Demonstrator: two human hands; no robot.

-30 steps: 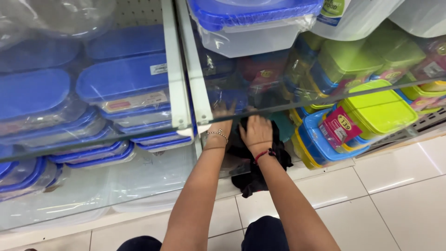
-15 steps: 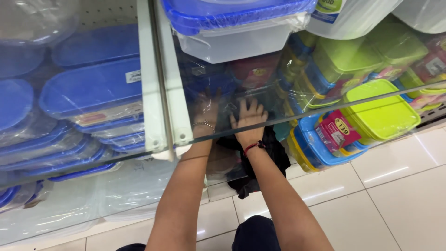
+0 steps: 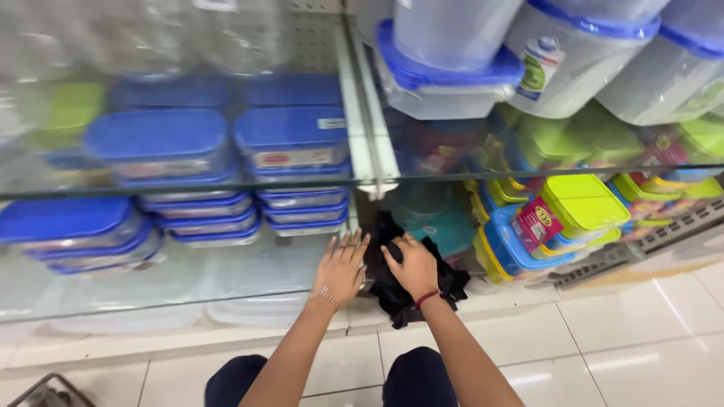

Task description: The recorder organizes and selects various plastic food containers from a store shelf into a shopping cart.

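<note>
My right hand [image 3: 413,265] presses down on a crumpled black cloth [image 3: 445,283] lying on the bottom shelf, fingers curled into the fabric. My left hand [image 3: 341,265] rests beside it to the left with fingers spread, palm down, at the cloth's edge. A bracelet sits on my left wrist and a red band on my right. A teal-lidded container [image 3: 434,218] stands just behind the cloth. Both arms reach under the glass shelf [image 3: 226,185].
Blue-lidded clear boxes [image 3: 196,162] are stacked left of the white shelf upright [image 3: 366,136]. Green and blue lunch boxes [image 3: 558,218] fill the right. Large blue-lidded tubs [image 3: 452,60] sit above. White floor tiles [image 3: 641,339] lie below, with my knees at the bottom.
Both hands have drawn back from deeper in the shelf toward its front edge. The view has shifted left and upward, showing more of the upper tubs.
</note>
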